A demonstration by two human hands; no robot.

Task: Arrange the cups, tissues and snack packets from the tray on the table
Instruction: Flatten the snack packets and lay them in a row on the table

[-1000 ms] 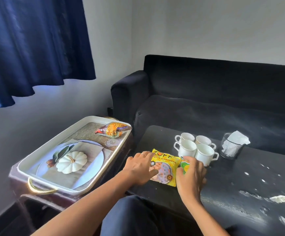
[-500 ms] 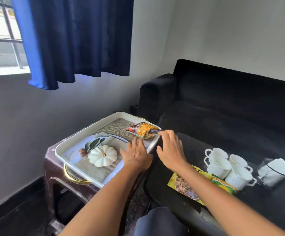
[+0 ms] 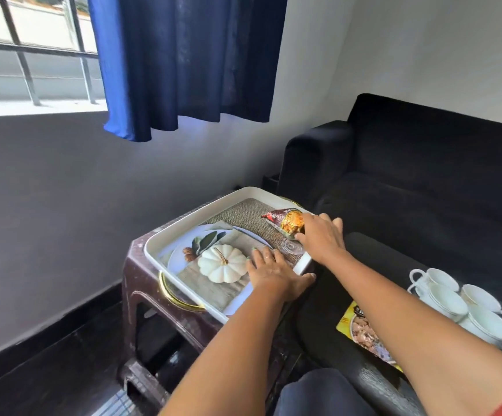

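Observation:
A white tray (image 3: 183,219) with gold handles and a printed pumpkin picture sits on a brown plastic stool (image 3: 140,283). An orange snack packet (image 3: 284,220) lies at the tray's far right end. My right hand (image 3: 321,238) is over the packet's right part, thumb at its near edge, gripping it. My left hand (image 3: 273,271) rests flat on the tray's near right side, thumb stretched along the rim. On the black table (image 3: 363,259) to the right lie a yellow snack packet (image 3: 360,328), partly hidden by my right forearm, and several white cups (image 3: 453,304) in a cluster.
A black sofa (image 3: 423,181) stands behind the table, its arm close to the tray's far end. A blue curtain (image 3: 189,61) hangs above by a barred window. The dark floor lies to the left of the stool.
Both hands left the yellow packet on the table and moved left to the tray. My right hand reached the orange packet and my left hand settled on the tray. The view swung left.

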